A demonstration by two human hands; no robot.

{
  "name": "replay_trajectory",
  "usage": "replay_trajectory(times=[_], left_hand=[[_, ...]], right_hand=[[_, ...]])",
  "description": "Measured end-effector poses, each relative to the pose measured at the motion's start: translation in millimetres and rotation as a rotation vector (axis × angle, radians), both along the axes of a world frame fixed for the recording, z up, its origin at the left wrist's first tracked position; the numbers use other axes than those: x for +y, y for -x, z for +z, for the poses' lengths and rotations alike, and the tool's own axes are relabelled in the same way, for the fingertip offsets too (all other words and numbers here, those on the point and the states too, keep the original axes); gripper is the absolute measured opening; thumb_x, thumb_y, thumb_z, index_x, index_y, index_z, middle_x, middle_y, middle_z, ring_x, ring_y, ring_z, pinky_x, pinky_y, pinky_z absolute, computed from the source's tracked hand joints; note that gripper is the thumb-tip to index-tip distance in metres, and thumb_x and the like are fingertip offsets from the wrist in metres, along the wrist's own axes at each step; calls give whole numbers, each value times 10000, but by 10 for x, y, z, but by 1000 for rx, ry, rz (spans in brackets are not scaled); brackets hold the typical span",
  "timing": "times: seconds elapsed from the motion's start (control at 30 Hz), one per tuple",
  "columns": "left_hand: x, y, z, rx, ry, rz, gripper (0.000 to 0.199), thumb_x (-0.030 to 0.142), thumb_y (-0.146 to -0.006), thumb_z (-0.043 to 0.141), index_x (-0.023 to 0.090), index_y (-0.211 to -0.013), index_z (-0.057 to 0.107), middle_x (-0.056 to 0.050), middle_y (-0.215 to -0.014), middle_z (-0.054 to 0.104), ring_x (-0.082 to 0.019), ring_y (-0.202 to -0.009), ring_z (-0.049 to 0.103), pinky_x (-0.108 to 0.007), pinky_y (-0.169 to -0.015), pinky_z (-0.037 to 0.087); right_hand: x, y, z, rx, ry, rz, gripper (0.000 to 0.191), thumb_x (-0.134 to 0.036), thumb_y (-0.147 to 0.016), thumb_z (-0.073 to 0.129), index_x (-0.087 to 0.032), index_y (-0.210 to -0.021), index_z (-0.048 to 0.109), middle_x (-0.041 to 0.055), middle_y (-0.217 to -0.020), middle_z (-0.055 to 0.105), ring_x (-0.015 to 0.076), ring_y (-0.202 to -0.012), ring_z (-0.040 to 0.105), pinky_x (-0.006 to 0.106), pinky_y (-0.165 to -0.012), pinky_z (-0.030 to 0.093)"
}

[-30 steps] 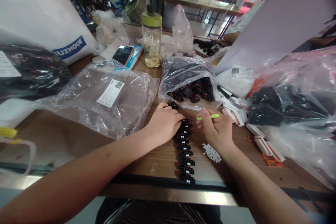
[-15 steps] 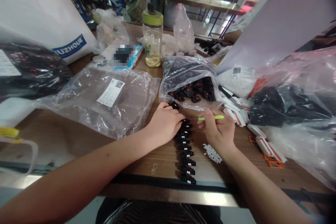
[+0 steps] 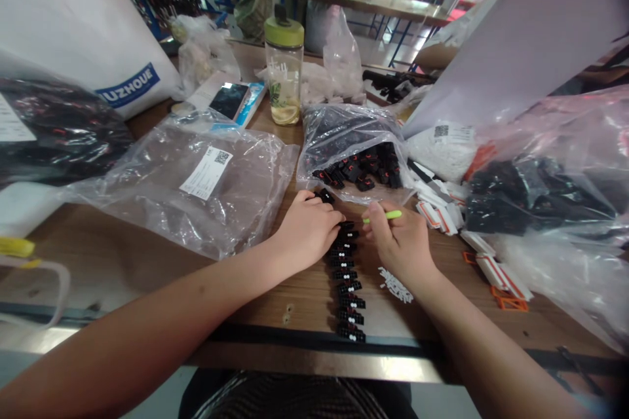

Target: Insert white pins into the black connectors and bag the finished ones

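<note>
A row of small black plastic connectors [image 3: 350, 288] runs from the table's front edge toward my left hand, most with a pair of white plugs in them. My left hand [image 3: 308, 229] is closed at the far end of this row, its fingertips on a black connector that they partly hide. My right hand [image 3: 403, 239] grips a thin tool by its yellow-green handle [image 3: 392, 215]. The tool's tip points left, toward the left fingertips. Beside the right wrist lies a small heap of white plugs [image 3: 396, 285]. One loose black connector [image 3: 325, 196] lies just beyond my left hand.
An open clear bag of black connectors [image 3: 356, 173] lies ahead. To the left is a flattened clear bag [image 3: 246, 177] with a label. A green-lidded bottle [image 3: 285, 72] stands behind. White and orange pieces [image 3: 504, 275] and filled bags [image 3: 535, 203] lie at the right.
My right hand with the tool has shifted slightly left, nearer my left fingertips. My left hand and the row hold nearly the same place.
</note>
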State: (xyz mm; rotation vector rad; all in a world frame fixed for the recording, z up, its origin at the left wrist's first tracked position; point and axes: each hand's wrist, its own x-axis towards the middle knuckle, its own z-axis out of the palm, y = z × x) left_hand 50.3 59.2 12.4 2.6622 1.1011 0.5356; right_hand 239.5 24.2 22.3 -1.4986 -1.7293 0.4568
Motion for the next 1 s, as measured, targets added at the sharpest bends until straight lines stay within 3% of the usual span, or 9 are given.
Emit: replay_trajectory(times=[0.27, 0.37, 0.53, 1.0], left_hand=[[16, 5, 26, 43, -94, 68, 189, 238, -962, 561, 193, -1049, 723, -54, -965, 730, -242, -915, 624, -433, -925, 354], [-13, 29, 85, -12, -91, 52, 184, 291, -965, 578, 205, -1037, 724, -40, -1011, 726, -238, -928, 613, -428, -914, 352], [-73, 22, 106, -61, 49, -55, 162, 315, -966, 599, 247, -957, 746, 16, -908, 741, -198, -902, 624, -398, -908, 350], [-75, 8, 71, -81, 87, -46, 164, 306, -974, 596, 247, -971, 750, 14, -882, 755, -192, -892, 644, -394, -893, 357]], right_hand=[[-80, -74, 74, 243, -66, -62, 363, -379, -986, 514, -173, -727, 665, 0, -568, 627, 105, -462, 590, 213, -458, 481], [-109, -100, 129, 247, -23, -40, 383, -379, -982, 520, -170, -689, 651, -10, -531, 600, 93, -435, 566, 196, -426, 456], [-111, -96, 89, 254, 17, -21, 376, -388, -982, 525, -166, -712, 663, 0, -564, 628, 98, -461, 596, 203, -445, 473], [-97, -112, 48, 211, 6, -29, 364, -381, -986, 523, -173, -721, 663, -6, -552, 624, 106, -455, 600, 220, -451, 457]])
